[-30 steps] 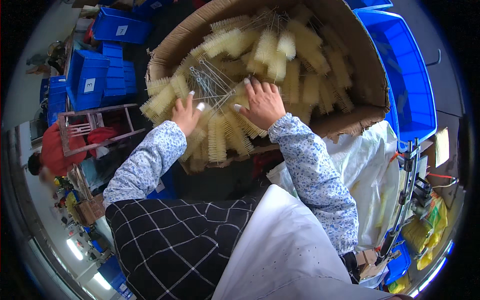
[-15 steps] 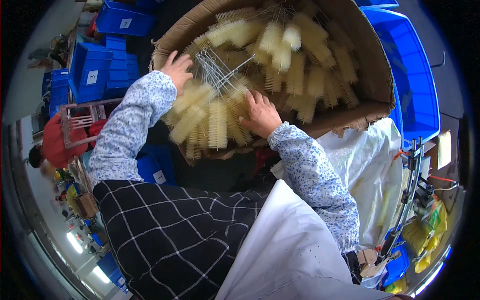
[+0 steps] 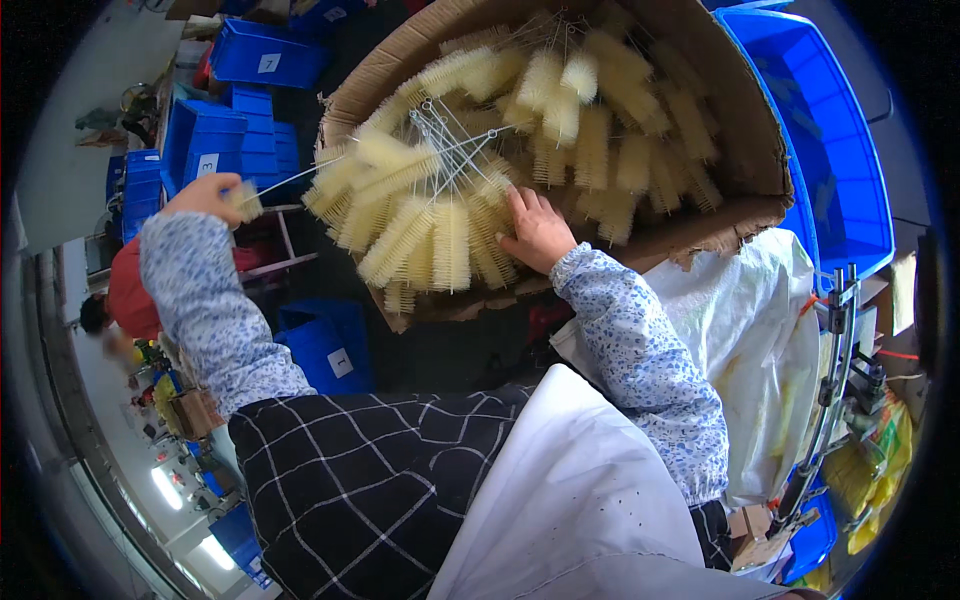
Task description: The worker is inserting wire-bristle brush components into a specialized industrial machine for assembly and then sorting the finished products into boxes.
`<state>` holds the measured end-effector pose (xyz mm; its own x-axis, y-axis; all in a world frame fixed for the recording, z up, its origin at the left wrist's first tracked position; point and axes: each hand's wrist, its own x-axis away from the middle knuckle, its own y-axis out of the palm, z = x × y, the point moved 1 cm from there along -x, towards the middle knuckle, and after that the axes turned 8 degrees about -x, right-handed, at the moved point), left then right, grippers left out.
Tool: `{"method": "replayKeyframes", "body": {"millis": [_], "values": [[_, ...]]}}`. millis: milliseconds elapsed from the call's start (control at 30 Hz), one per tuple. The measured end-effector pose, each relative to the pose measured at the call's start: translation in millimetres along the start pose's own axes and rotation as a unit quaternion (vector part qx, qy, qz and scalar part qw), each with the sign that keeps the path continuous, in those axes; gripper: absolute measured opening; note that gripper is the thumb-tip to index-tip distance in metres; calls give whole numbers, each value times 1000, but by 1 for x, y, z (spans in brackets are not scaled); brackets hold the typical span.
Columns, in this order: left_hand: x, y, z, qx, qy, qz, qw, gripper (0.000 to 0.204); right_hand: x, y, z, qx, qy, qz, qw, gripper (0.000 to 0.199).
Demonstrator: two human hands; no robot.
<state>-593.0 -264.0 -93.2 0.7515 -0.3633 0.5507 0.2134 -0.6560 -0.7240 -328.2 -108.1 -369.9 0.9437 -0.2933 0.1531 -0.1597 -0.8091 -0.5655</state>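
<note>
A cardboard box (image 3: 398,60) holds many cream-bristled bottle brushes (image 3: 452,245) with thin twisted-wire handles ending in small loops. One bundle is fanned out near the box's front left, its wire handles (image 3: 452,150) crossing in the middle. Left of the box, my left hand (image 3: 205,197) is closed round the bristle end of a single bottle brush (image 3: 247,203), whose wire points right toward the bundle. My right hand (image 3: 538,232) rests against the bundle's right side, fingers stretched and thumb apart, gripping nothing. The palm side of both hands is hidden.
Blue bins (image 3: 255,52) stand at the left, and another blue bin (image 3: 335,345) sits low in front of me. A large blue tub (image 3: 840,130) flanks the box's right side. A white sack (image 3: 745,300) lies near my right arm, beside a metal stand (image 3: 835,340). Another person (image 3: 135,290) is at far left.
My left hand has moved left and down, away from the bundle, with one bottle brush now in it. The right hand stays by the bundle, slightly shifted right.
</note>
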Motion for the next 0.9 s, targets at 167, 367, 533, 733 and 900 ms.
{"method": "replayKeyframes", "body": {"millis": [167, 367, 533, 733, 900], "values": [[0, 1, -3, 306, 23, 191, 932, 49, 2, -1, -1, 0, 5, 7, 1000, 70], [-75, 31, 104, 446, 177, 35, 876, 33, 6, 0, 7, 5, 9, 9, 1000, 69], [-114, 73, 89, 284, 193, 40, 939, 41, 8, -3, 2, -14, 3, -1, 1000, 69], [-81, 61, 110, 256, 226, 203, 918, 24, 8, 2, 14, -14, 0, 11, 1000, 69], [-56, 70, 119, 156, 249, 226, 929, 15, 9, 2, 10, -36, 6, 10, 999, 68]]}}
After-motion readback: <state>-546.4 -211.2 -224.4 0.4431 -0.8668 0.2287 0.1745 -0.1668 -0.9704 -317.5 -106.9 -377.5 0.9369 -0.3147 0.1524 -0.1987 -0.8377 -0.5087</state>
